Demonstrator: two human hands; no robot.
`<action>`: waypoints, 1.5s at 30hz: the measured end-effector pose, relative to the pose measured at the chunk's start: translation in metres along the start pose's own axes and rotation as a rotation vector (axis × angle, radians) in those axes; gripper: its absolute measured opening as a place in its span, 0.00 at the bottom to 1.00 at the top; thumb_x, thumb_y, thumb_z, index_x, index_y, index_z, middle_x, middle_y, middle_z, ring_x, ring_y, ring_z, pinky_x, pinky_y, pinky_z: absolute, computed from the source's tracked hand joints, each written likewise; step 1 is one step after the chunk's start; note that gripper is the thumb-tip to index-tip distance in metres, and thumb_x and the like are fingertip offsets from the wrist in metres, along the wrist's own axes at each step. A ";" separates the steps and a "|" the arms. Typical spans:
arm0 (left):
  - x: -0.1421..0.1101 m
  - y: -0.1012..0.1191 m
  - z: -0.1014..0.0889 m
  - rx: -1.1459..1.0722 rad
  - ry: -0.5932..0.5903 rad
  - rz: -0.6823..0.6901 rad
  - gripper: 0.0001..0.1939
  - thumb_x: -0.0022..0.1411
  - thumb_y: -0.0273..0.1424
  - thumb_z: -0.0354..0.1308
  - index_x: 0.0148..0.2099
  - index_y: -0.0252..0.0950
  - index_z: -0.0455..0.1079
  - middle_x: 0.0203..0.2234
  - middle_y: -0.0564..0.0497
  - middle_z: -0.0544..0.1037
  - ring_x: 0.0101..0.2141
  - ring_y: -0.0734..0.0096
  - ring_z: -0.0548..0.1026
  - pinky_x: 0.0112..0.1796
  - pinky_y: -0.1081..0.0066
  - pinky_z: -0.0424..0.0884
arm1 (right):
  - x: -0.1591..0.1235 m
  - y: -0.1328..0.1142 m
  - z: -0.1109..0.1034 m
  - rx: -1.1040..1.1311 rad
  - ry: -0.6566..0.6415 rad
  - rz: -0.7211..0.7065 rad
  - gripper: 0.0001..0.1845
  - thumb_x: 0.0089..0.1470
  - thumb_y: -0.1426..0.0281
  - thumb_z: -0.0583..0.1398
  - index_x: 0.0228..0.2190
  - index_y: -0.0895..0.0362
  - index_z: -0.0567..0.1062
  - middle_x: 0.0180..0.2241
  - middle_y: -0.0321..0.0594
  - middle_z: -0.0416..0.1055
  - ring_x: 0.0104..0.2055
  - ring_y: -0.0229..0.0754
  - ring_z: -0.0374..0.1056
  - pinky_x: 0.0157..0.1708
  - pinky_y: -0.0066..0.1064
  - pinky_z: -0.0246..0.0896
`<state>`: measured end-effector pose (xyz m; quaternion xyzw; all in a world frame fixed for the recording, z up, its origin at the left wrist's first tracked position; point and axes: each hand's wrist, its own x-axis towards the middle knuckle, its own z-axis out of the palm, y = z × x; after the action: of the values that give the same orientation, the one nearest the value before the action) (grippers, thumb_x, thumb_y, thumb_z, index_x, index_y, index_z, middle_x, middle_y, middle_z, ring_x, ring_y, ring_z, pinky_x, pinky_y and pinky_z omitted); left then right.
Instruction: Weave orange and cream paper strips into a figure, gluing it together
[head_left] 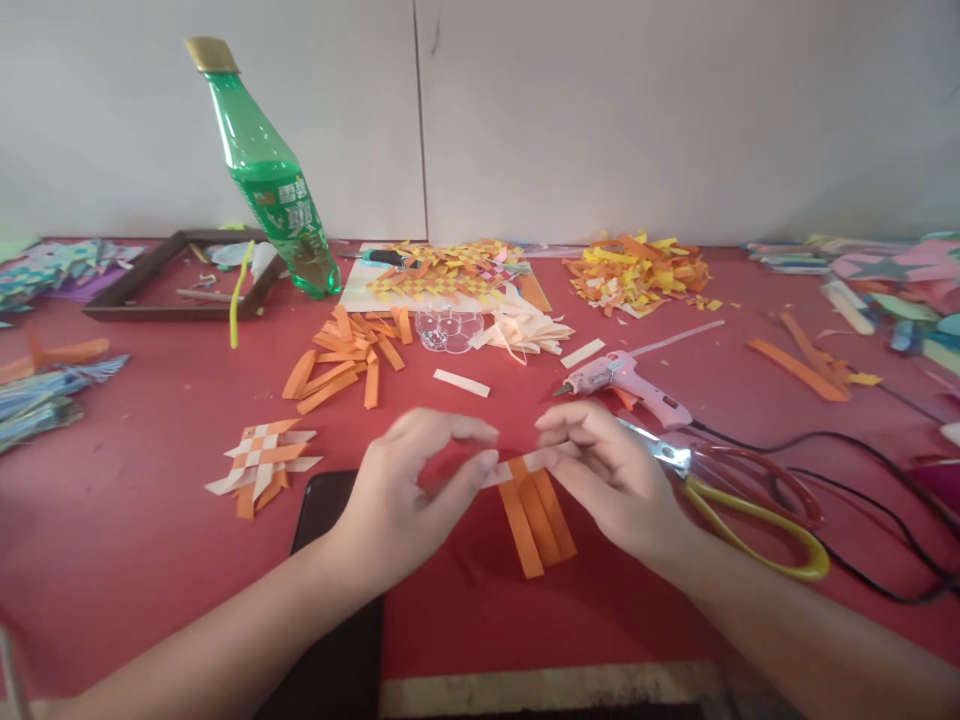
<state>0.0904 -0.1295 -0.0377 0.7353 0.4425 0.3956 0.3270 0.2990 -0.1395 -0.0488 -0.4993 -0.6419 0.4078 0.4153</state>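
Between my hands is a small piece of orange paper strips (535, 520) hanging side by side, with a white paper strip (496, 474) threaded across their top. My left hand (409, 490) has its thumb on the strip's left end, index finger arched above. My right hand (611, 475) pinches the right end between thumb and curled fingers; the fingertips behind the paper are hidden. A finished-looking orange and white woven paper star (262, 460) lies to the left. Beyond my hands rests a single cream paper strip (461, 382).
A pink glue gun (637, 385) and yellow-and-red-handled scissors (757, 520) lie right, with black cables. A dark phone (330, 620) sits under my left forearm. Behind are orange strips (349, 355), cream strips (525, 325), yellow-orange scraps (637, 272), a green bottle (277, 190) and a frame (176, 312).
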 end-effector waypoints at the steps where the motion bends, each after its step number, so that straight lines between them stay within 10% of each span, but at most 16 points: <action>1: 0.000 -0.001 0.001 -0.167 -0.075 -0.159 0.08 0.64 0.37 0.56 0.41 0.38 0.71 0.32 0.50 0.79 0.34 0.68 0.77 0.37 0.67 0.73 | 0.001 -0.001 -0.001 -0.016 -0.027 0.008 0.07 0.56 0.70 0.56 0.39 0.53 0.68 0.28 0.35 0.70 0.28 0.36 0.69 0.23 0.25 0.65; 7: 0.001 -0.005 0.006 -0.435 -0.333 -0.443 0.17 0.55 0.38 0.65 0.44 0.36 0.70 0.32 0.50 0.79 0.33 0.70 0.77 0.35 0.70 0.72 | 0.001 -0.003 -0.002 0.019 -0.171 0.018 0.10 0.56 0.70 0.55 0.42 0.53 0.65 0.29 0.35 0.69 0.29 0.35 0.68 0.26 0.26 0.64; 21: 0.003 -0.013 0.007 -0.401 -0.236 -0.461 0.15 0.57 0.35 0.64 0.46 0.37 0.69 0.36 0.49 0.80 0.39 0.67 0.78 0.41 0.68 0.73 | 0.007 -0.003 -0.002 0.061 -0.156 0.221 0.20 0.51 0.64 0.62 0.45 0.53 0.64 0.27 0.33 0.72 0.26 0.35 0.68 0.22 0.27 0.62; 28: 0.003 -0.006 0.005 -0.508 -0.245 -0.619 0.14 0.59 0.37 0.61 0.46 0.40 0.67 0.28 0.57 0.79 0.13 0.84 0.65 0.15 0.79 0.59 | 0.005 -0.002 -0.001 0.107 -0.147 0.217 0.17 0.49 0.64 0.65 0.38 0.53 0.65 0.24 0.29 0.70 0.23 0.32 0.66 0.21 0.23 0.61; 45: 0.003 -0.006 0.004 -0.492 -0.240 -0.606 0.14 0.54 0.38 0.66 0.41 0.36 0.75 0.33 0.51 0.83 0.38 0.66 0.80 0.39 0.73 0.72 | 0.005 0.000 -0.001 -0.020 0.016 0.074 0.10 0.48 0.65 0.65 0.33 0.54 0.73 0.32 0.38 0.74 0.34 0.38 0.72 0.30 0.28 0.70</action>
<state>0.0925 -0.1251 -0.0438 0.5124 0.4902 0.2866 0.6442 0.2992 -0.1341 -0.0476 -0.5298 -0.6238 0.4125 0.4001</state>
